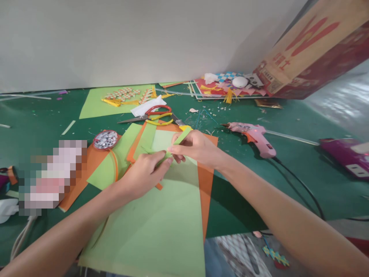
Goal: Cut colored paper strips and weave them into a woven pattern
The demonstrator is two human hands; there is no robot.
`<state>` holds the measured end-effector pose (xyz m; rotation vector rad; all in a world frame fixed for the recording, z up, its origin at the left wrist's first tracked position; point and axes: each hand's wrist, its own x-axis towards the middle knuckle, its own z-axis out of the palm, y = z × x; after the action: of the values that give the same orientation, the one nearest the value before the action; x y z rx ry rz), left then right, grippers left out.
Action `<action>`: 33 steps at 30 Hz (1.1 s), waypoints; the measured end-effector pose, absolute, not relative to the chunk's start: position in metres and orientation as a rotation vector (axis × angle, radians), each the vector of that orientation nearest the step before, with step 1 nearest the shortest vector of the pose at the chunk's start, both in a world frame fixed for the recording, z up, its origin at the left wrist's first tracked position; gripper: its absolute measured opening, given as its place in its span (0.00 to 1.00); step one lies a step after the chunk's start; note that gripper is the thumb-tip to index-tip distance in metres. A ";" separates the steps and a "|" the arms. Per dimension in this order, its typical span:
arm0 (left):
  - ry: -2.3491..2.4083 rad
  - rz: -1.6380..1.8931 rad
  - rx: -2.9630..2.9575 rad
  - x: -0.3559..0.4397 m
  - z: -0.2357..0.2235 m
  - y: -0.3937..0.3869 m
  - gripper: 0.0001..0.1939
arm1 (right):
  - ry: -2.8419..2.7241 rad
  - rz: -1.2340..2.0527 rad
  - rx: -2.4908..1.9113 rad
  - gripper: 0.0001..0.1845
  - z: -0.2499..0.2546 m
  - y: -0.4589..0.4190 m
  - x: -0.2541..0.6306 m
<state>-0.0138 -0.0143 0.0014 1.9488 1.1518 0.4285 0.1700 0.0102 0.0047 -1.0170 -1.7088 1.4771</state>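
Between my two hands is a narrow green paper strip [183, 135]. My right hand [198, 148] pinches it, and its upper end sticks up past the fingers. Fingertips of my left hand [147, 169] close on the strip's lower part, almost touching the right fingers; that end is mostly hidden. Below the hands lies a large light green paper sheet [155, 231], with orange paper [209, 181] showing from under its right side. Just beyond the hands rest scissors [160, 115] with red and yellow handles, and a yellow-handled cutter [181, 124].
A pink glue gun [253, 134] lies right, its black cord running toward me. Left are a round sequin container [105, 140] and a blurred-out object [54, 177]. Woven paper pieces [123, 95] lie at the back. A paper bag [311, 50] stands back right, near a purple box [343, 156].
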 end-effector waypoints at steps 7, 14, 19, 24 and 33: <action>1.124 0.441 1.973 -0.012 0.006 -0.014 0.15 | -1.818 1.460 -1.039 0.15 0.001 0.009 0.169; 1.152 0.425 1.991 -0.013 0.004 -0.014 0.15 | -1.750 1.480 -1.026 0.14 0.003 0.011 0.171; 1.211 0.424 2.031 -0.013 0.004 -0.015 0.18 | -1.697 1.417 -0.998 0.13 0.009 0.015 0.178; 1.235 0.452 2.110 -0.012 0.004 -0.014 0.17 | -1.644 1.335 -0.997 0.15 0.012 0.020 0.186; 1.220 0.484 2.135 -0.011 0.003 -0.014 0.17 | -1.586 1.259 -0.965 0.14 0.012 0.025 0.195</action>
<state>-0.0111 -0.0136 0.0030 2.1351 1.2204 0.4839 0.1947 0.0254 0.0119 -0.9655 -1.5862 1.2586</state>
